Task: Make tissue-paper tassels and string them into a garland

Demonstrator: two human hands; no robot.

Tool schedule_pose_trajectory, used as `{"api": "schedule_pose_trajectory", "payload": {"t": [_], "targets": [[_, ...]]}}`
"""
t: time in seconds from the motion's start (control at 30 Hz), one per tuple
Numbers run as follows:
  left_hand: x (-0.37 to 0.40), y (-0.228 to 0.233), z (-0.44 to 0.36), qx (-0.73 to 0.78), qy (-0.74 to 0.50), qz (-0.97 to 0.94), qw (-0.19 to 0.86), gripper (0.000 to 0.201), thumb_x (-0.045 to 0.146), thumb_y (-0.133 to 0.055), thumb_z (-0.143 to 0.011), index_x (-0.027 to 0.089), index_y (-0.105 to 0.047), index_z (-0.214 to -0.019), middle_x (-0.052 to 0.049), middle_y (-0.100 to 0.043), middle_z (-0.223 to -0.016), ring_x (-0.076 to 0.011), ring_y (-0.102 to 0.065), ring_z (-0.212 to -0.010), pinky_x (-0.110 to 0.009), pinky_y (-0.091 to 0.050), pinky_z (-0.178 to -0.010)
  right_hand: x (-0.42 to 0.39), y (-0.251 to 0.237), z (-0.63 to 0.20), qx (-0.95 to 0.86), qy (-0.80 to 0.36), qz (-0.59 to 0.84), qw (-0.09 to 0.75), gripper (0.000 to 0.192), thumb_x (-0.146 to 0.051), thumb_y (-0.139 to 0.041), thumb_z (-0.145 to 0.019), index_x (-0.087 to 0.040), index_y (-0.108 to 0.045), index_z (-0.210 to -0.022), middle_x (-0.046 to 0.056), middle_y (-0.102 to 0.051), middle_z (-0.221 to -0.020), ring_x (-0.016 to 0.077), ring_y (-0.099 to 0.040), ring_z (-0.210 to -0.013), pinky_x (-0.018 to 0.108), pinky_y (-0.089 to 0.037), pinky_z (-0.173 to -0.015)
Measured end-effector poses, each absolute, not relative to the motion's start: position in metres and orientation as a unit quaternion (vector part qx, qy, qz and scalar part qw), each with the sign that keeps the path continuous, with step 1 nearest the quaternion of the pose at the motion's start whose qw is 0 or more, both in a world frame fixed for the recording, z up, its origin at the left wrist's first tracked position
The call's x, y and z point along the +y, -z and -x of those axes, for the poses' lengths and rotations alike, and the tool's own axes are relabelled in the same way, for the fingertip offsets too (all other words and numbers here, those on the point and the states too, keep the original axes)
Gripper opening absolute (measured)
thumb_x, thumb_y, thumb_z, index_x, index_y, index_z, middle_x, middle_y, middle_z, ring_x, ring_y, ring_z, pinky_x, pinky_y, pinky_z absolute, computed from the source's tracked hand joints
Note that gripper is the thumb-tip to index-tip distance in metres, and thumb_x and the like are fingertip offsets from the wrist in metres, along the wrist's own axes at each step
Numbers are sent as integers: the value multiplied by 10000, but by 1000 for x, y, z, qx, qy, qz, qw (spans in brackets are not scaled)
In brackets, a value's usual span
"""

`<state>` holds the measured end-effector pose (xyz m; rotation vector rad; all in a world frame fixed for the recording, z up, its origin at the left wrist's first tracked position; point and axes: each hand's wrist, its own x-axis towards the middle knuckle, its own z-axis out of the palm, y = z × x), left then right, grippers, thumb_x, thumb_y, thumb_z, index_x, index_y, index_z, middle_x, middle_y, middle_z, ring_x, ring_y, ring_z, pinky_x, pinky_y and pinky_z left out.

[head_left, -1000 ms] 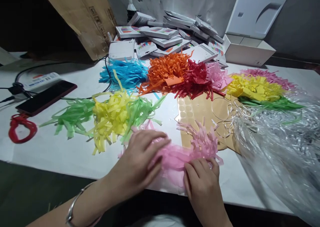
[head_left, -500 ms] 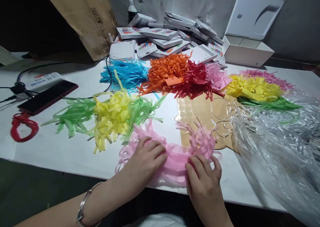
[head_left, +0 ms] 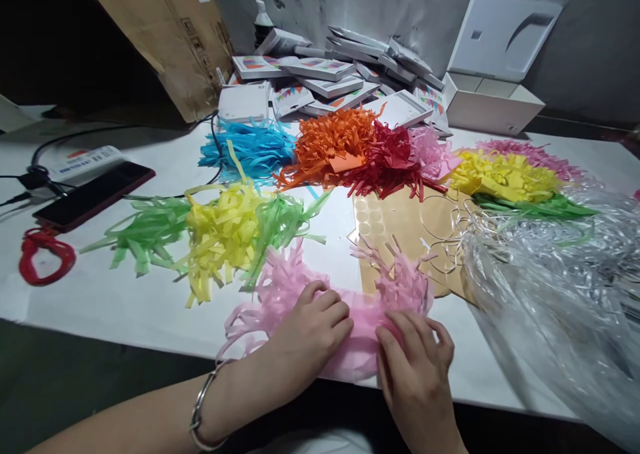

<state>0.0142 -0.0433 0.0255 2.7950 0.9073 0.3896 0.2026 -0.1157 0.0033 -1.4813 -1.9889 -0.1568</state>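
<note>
A pink tissue-paper tassel (head_left: 364,337) lies at the table's near edge, its middle uncut and both ends cut into fringe. My left hand (head_left: 311,337), with a silver bangle at the wrist, has curled fingers closed on the middle part from the left. On the right side of that part, my right hand (head_left: 419,367) is closed on the paper, fingers bent; its thumb is mostly hidden. Just beyond my left hand lie a yellow tassel (head_left: 223,234) and a green tassel (head_left: 150,231). A tan sheet with round shapes (head_left: 395,214) lies beyond my right hand.
Blue (head_left: 247,149), orange (head_left: 333,141) and red tassels (head_left: 387,164) line the back, before a heap of flat white boxes (head_left: 325,67). Clear plastic wrapping (head_left: 540,294) covers the right side. A phone (head_left: 95,194) and cables lie left, near a cardboard box (head_left: 165,41).
My left hand has slid right along the pink paper, closer to my right hand. My right hand has shifted slightly right and toward me.
</note>
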Motion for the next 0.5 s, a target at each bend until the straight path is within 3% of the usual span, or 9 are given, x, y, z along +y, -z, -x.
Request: {"api": "schedule_pose_trajectory", "payload": {"t": [0.13,0.23,0.33,0.4,0.5], "targets": [[-41,-21,-2,319,-155,-930,93,147,93,-573,-939,204,-669,-953,-26,-700,-879,-218,-582,-883,-434,-333,-936,-122,-2,-234,-725,97,626,271,139,-178,-529,-947,-204,-663,-968,139,-630,-1295,327,-571,-1221,536,-331,-1003],[-45,-23,5,330,-168,-924,94,183,90,-536,-957,208,-675,-968,-26,-701,-901,-216,-580,-895,-438,-323,-963,-130,-9,-263,-699,106,660,255,181,-292,-497,-968,-221,-663,-992,139,-632,-1273,339,-612,-1130,522,-407,-908],[-48,-21,4,334,-174,-922,89,206,75,-526,-946,211,-672,-997,-35,-704,-930,-223,-580,-908,-449,-318,-973,-136,-26,-269,-644,183,679,300,153,-276,-581,-941,-206,-670,-1043,147,-652,-1224,334,-630,-1068,515,-441,-905],[-50,-19,0,329,-176,-923,92,203,81,-535,-933,208,-667,-1020,-42,-705,-947,-228,-579,-908,-456,-318,-978,-134,-37,-254,-707,167,604,327,216,-177,-608,-915,-182,-661,-1125,137,-663,-1202,297,-629,-1098,453,-477,-936],[-51,-18,-5,320,-185,-924,94,144,114,-548,-939,199,-661,-964,-38,-702,-942,-223,-577,-916,-455,-315,-1011,-120,-39,-214,-847,74,433,299,325,-69,-487,-938,-98,-627,-1230,132,-693,-1169,253,-624,-1134,372,-508,-960]]}}
